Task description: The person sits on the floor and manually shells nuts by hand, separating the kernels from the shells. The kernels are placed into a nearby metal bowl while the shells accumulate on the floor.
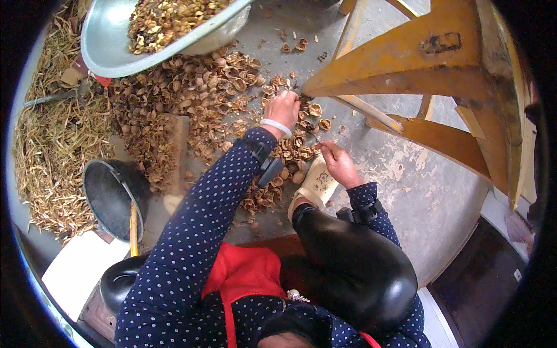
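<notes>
My left hand (283, 108), with a white bangle at its wrist, reaches down at the edge of a pile of cracked walnut shells (300, 145). Its fingers are curled beside the tip of a wooden furniture leg, and whatever lies under them is hidden. Lower and to the right, my right hand (341, 164) pinches a thin dark pick-like tool (317, 140) between thumb and fingers. Its tip is over the shells. Walnut half shells (315, 110) lie between the two hands. Just below my right hand is a cream clog (321, 180) on my foot.
A metal basin (104, 43) of walnut kernels (169, 21) stands at upper left, above a broad shell heap (191, 91). Tipped wooden furniture (400, 65) fills the upper right. A black bucket (109, 195), a wooden handle (133, 230) and dry plant stalks (61, 139) are left.
</notes>
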Available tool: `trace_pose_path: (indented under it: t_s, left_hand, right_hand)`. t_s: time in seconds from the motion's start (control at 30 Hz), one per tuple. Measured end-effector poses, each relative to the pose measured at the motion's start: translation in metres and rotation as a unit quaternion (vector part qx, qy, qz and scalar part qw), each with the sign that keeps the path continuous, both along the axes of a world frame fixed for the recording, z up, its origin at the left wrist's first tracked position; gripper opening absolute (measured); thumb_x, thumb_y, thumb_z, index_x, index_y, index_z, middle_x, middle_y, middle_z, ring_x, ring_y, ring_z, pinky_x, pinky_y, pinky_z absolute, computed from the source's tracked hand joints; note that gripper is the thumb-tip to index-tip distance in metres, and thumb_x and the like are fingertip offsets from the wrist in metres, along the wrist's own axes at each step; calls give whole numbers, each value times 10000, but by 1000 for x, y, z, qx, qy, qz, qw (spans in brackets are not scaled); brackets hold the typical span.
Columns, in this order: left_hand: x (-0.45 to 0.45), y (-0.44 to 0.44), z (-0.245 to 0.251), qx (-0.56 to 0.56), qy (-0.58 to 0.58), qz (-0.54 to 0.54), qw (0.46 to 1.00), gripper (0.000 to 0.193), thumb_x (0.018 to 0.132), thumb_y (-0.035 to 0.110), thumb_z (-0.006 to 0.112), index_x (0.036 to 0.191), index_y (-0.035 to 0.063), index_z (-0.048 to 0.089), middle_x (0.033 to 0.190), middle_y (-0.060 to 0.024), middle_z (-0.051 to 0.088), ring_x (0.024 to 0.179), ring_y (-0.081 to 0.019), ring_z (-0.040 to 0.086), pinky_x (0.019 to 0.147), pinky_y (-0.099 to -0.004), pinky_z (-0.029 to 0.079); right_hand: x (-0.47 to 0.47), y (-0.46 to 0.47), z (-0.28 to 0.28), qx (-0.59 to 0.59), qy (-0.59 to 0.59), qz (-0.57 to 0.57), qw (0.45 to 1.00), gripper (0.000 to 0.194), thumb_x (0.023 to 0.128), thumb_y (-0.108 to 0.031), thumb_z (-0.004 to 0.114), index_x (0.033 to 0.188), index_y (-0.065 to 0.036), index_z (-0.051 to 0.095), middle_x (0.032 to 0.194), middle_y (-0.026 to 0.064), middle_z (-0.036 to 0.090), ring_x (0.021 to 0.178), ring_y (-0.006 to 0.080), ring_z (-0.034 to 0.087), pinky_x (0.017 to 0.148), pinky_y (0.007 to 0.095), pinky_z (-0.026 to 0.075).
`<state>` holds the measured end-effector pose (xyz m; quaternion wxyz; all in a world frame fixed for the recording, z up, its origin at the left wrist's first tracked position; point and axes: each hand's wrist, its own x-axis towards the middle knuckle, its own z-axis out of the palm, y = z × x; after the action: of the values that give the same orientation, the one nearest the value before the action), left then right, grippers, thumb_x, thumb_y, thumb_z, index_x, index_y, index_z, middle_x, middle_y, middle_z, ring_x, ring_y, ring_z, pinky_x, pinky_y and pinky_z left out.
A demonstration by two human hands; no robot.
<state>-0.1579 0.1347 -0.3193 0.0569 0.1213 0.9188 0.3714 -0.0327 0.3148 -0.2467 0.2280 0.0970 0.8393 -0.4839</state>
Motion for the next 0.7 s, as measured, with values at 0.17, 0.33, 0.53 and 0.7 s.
trace_pose_path:
  t_s: [0.17, 0.33, 0.53, 0.7]
  left_hand:
    - [4, -63, 22, 503, -434, 242, 707, 125, 912, 148, 636, 994, 58, 605, 858, -38, 632, 806, -147, 631, 587, -236, 507]
    - [9, -122, 31, 571, -463, 209, 645, 68, 921, 16, 560, 987, 26, 563, 927, -90, 637, 810, -176, 640, 636, -240, 539]
    - [26, -83, 16, 234, -347, 149, 896, 206, 850, 141, 715, 1027, 43, 681, 752, 1, 618, 665, -112, 552, 595, -256, 467]
    - [36, -65, -4, -1, -63, 52, 997, 183, 791, 146, 732, 879, 17, 637, 718, -87, 575, 655, -205, 576, 648, -318, 490]
  right_hand:
    - [5, 4, -7, 20, 10, -2, 1000, 266, 993, -185, 485, 1105, 21, 611, 1016, 181, 675, 962, 268, 645, 870, 340, 477]
    - [2, -2, -2, -8, 11, 16, 1000, 262, 994, -194, 479, 1092, 1, 624, 997, 178, 666, 953, 272, 635, 857, 348, 474]
    - [-1, -9, 2, -6, 9, 19, 1000, 249, 990, -181, 477, 1088, -8, 628, 982, 178, 659, 941, 266, 631, 856, 341, 471]
    - [0, -5, -1, -16, 2, 18, 1000, 240, 993, -169, 471, 1086, -8, 621, 972, 172, 658, 940, 258, 628, 859, 337, 471]
